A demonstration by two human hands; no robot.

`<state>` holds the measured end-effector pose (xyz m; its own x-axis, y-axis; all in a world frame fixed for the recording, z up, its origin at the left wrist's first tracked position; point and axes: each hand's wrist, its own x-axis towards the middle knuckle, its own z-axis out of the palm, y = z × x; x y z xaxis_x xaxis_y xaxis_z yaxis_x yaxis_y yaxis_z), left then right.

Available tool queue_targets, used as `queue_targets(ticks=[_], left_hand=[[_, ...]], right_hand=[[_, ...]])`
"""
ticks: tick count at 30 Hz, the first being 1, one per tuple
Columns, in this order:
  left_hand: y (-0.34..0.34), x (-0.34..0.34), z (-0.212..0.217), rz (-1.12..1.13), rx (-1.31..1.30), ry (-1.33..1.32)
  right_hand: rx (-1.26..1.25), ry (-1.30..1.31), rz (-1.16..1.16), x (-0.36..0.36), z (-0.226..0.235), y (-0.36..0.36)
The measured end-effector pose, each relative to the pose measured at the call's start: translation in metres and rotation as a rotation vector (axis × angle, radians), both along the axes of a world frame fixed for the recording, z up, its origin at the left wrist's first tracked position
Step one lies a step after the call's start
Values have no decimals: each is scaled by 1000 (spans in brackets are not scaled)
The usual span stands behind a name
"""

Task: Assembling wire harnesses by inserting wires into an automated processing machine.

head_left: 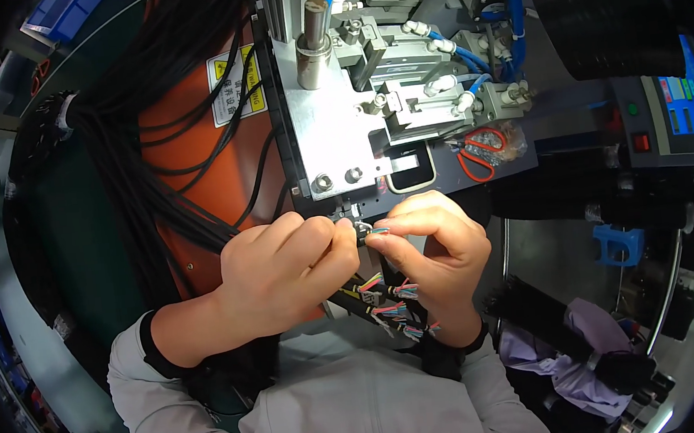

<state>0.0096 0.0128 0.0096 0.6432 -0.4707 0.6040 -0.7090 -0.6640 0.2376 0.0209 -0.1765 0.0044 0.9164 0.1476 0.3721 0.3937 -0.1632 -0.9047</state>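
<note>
Just in front of the machine's metal plate (pixel 327 139), my two hands meet fingertip to fingertip. My left hand (pixel 285 264) is closed, thumb and forefinger pinching the end of a black cable that its fingers mostly hide. Thin coloured wires (pixel 380 231) stick out at that end. Between thumb and forefinger, my right hand (pixel 442 245) pinches these wires. A small metal part (pixel 353 212) of the machine sits right behind the fingertips. Below the hands lie several more cable ends (pixel 389 308) with fanned-out red, blue and white wires.
Long black cables (pixel 129 171) hang over an orange panel (pixel 201 180) on the left. Red-handled scissors (pixel 478 158) lie beside a shallow tray (pixel 412 178) right of the plate. Air cylinders (pixel 428 108) with blue hoses fill the back. A control box with a screen (pixel 686 96) stands far right.
</note>
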Motion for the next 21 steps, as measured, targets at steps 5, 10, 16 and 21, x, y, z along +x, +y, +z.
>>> queue_targets(ticks=[5, 10, 16, 21], left_hand=[[-4, -2, -4, 0, -52, 58], [-5, -3, -9, 36, -150, 56], [1, -2, 2, -30, 43, -3], [-2, -3, -4, -38, -67, 73]], right_hand=[[-85, -178, -44, -2, -4, 6], [-41, -219, -46, 2, -3, 9], [-130, -60, 113, 6, 8, -6], [-122, -243, 3, 0, -4, 4]])
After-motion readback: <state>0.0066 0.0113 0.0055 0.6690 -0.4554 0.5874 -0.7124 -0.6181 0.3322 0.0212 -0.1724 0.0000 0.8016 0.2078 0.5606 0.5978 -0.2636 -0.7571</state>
